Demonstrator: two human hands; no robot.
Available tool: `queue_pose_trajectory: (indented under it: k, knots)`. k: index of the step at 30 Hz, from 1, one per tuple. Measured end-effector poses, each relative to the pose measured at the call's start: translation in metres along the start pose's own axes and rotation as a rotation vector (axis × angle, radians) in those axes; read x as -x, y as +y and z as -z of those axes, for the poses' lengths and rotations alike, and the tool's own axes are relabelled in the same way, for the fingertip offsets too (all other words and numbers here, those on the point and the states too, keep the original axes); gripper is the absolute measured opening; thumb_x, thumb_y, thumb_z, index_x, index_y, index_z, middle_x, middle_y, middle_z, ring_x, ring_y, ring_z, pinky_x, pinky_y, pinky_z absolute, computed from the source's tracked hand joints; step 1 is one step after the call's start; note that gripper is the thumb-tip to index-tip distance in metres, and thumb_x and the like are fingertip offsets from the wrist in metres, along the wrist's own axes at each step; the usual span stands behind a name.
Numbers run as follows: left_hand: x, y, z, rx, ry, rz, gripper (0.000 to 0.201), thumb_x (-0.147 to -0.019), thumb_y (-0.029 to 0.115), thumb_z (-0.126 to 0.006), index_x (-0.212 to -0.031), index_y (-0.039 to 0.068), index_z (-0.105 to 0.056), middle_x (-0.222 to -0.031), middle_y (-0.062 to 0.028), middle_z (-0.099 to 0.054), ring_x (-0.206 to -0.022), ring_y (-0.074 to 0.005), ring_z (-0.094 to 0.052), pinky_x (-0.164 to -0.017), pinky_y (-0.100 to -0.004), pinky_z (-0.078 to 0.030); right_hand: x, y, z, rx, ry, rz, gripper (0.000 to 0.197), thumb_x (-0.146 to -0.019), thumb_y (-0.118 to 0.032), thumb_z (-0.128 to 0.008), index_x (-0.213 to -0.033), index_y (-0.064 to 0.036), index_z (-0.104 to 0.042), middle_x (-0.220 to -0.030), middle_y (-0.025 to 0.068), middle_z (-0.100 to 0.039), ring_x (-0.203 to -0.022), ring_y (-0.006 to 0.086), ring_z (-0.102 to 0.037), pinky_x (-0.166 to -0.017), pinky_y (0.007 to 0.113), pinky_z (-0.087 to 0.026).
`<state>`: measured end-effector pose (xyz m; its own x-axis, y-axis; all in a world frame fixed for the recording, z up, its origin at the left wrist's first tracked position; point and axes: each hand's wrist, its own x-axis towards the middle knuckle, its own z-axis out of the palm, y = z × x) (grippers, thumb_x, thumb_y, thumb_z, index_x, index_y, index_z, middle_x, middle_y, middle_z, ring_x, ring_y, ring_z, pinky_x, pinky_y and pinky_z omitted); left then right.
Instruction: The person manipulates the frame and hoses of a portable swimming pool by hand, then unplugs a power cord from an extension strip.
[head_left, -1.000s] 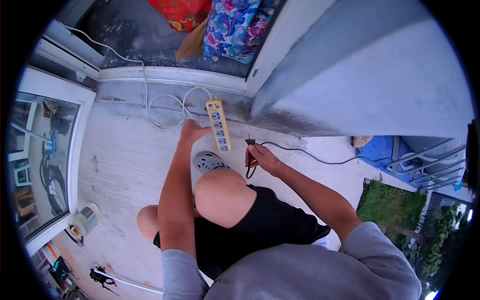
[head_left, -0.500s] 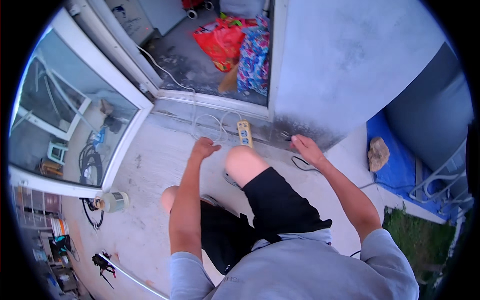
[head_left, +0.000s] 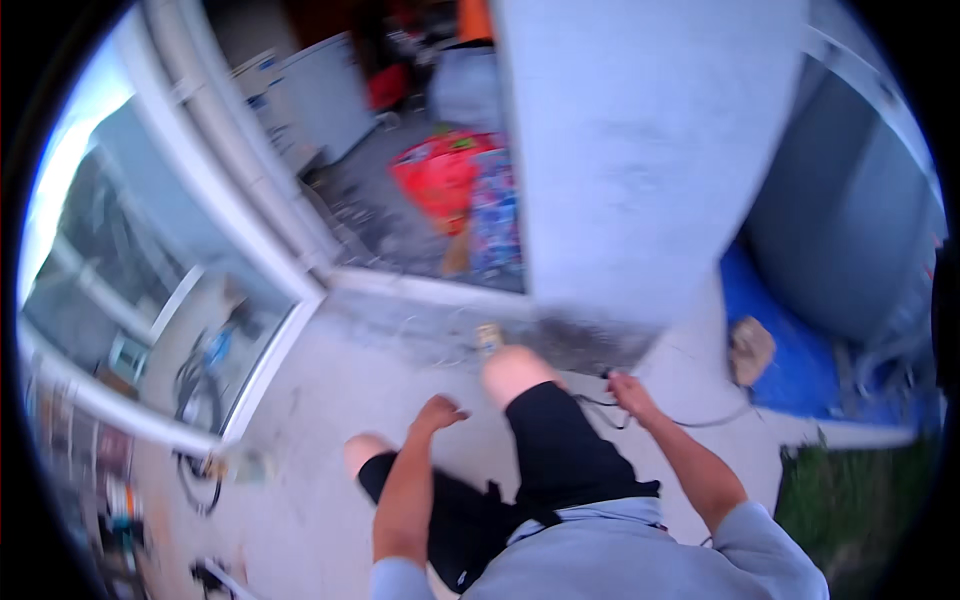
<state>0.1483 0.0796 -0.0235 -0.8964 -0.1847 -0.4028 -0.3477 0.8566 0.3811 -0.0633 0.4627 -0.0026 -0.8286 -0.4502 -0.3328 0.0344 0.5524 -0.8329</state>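
Observation:
My right hand [head_left: 630, 395] is closed round the plug end of a black power cord [head_left: 695, 424], whose dark tip shows just past my fingers. The cord loops below the hand and runs off to the right across the concrete. My left hand [head_left: 438, 413] hangs in front of my left knee, loosely curled with the thumb apart; I see nothing in it, though motion blurs the fingers. Between the hands and farther off, a yellow power strip [head_left: 489, 338] lies by the door sill, partly hidden behind my right knee. Its white cord is faint in the blur.
A glass door [head_left: 240, 400] stands swung out on the left, with a pale jug [head_left: 247, 466] by its lower corner. Beyond the sill are a red bag [head_left: 435, 180] and a flowered bag [head_left: 495, 215]. At right, a stone [head_left: 750, 352] rests on a blue tarp [head_left: 800, 385].
My view has tilted up, so the doorway and power strip sit lower in the picture. The right hand still grips the plug. My left hand remains near my knees, away from the strip.

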Motion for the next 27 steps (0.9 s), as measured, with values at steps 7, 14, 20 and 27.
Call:
queue_pose_trajectory:
  k: [7,14,20,27]
  knots:
    - [-0.025,-0.064,-0.037,0.124,-0.064,0.218,0.055,-0.064,0.044,-0.07,-0.091,-0.004,-0.064,-0.092,-0.0202,-0.063,-0.087,-0.0306,-0.062,-0.079,-0.036,-0.048,0.014,0.039,-0.009,-0.36,0.13,-0.175,0.047,-0.089,-0.048,-0.04,-0.077,-0.005,-0.057,-0.064,0.0028,-0.048,-0.053,0.0109,-0.044,-0.046,0.026,-0.038]
    - [-0.054,0.061,-0.101,-0.035,-0.673,-0.238,0.051,-0.084,0.046,-0.044,-0.124,0.015,-0.048,-0.13,-0.01,-0.046,-0.119,-0.0258,-0.043,-0.098,-0.0363,-0.032,0.078,0.105,0.017,-0.428,0.259,-0.375,0.049,-0.089,-0.046,-0.036,-0.077,-0.0024,-0.054,-0.056,0.0013,-0.043,-0.045,0.0111,-0.043,-0.041,0.026,-0.035]
    - [-0.078,0.103,-0.115,-0.051,-0.717,-0.299,0.051,-0.084,0.046,-0.044,-0.124,0.015,-0.049,-0.129,-0.0103,-0.046,-0.119,-0.0259,-0.043,-0.098,-0.0373,-0.032,0.094,0.119,0.008,-0.358,0.261,-0.462,0.05,-0.089,-0.047,-0.037,-0.078,-0.0017,-0.055,-0.055,0.0015,-0.043,-0.047,0.0122,-0.044,-0.043,0.027,-0.036]
    - [-0.078,0.112,-0.125,-0.063,-0.754,-0.317,0.051,-0.083,0.046,-0.045,-0.124,0.015,-0.049,-0.129,-0.0107,-0.046,-0.119,-0.0261,-0.044,-0.098,-0.0385,-0.032,0.092,0.099,-0.001,-0.327,0.221,-0.457,0.049,-0.09,-0.046,-0.037,-0.078,-0.0014,-0.054,-0.055,0.0019,-0.043,-0.048,0.0127,-0.045,-0.046,0.027,-0.039]
